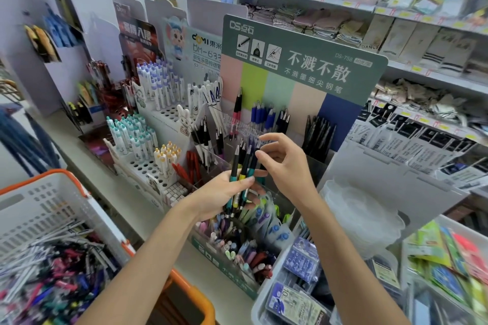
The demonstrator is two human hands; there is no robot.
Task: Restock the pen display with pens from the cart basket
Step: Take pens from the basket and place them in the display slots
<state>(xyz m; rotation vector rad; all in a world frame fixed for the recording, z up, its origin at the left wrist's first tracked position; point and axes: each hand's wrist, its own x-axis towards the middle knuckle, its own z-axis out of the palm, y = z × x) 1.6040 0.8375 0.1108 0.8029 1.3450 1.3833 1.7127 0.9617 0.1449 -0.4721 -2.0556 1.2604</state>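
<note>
My left hand (220,196) grips a bunch of pens (241,171) with black barrels and teal or yellow grips, tips pointing up. Just to their right, my right hand (284,166) reaches in with curled fingers, the fingertips touching the upper part of one pen in the bunch. Both hands hover in front of the green-headed pen display (303,66), whose clear compartments hold blue pens (261,113) and black pens (318,132). The white cart basket (45,208) with an orange rim sits at lower left, full of loose mixed pens (52,272).
White tiered stands with capped pens (155,87) fill the counter to the left. A green box of pastel pens (237,243) sits below my hands. Packaged stationery (298,298) lies at lower right. Shelves of folded cloths and socks (343,26) rise behind.
</note>
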